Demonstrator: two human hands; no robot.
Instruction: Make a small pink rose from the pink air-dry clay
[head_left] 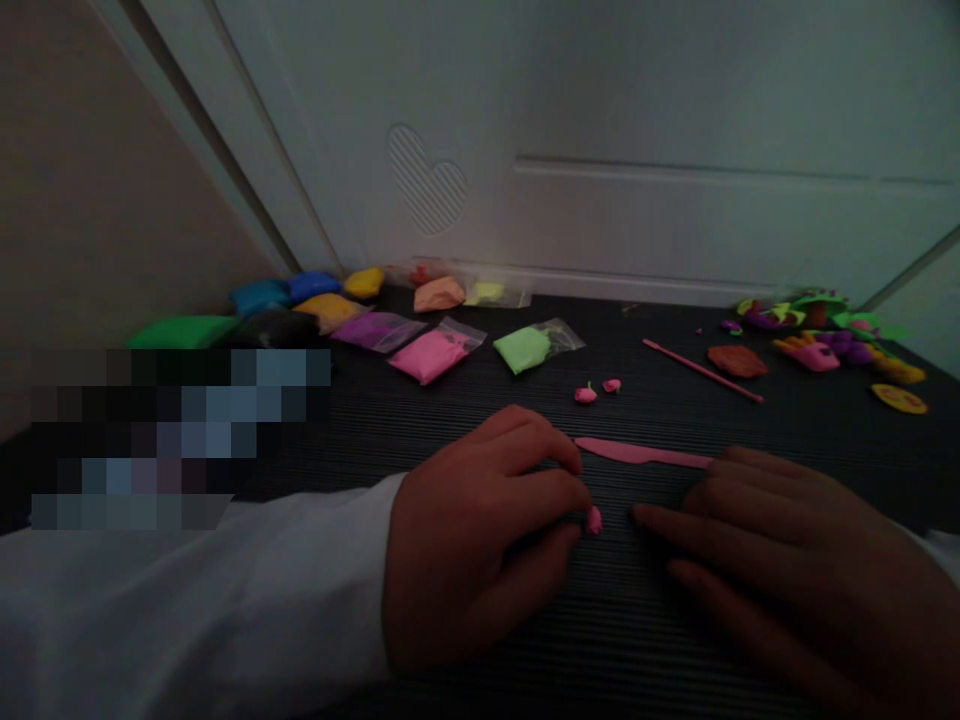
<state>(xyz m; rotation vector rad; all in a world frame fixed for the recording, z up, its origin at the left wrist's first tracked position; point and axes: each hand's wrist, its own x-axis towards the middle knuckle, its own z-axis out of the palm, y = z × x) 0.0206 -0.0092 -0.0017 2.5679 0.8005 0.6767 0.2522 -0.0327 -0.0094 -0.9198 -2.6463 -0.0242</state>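
My left hand (491, 530) is curled at the middle of the dark table, its thumb and finger tips closed around a small pink clay bud (594, 520). Part of the bud is hidden by the fingertips. Opposite it, my right hand (787, 560) rests with index finger and thumb stretched out and apart, pointing toward the bud. A pink plastic clay knife (637, 453) lies just beyond both hands, and its handle end disappears behind the right hand's knuckles. Farther back lie a pink clay bud with a green tip (585, 395) and another small pink one (612, 385).
Bags of pink clay (431, 352), light green clay (525, 348) and several other colours line the back left. At right lie a thin pink stick tool (701, 370), a reddish clay lump (737, 360) and colourful clay figures (814, 350). A white panel (637, 230) bounds the table's back.
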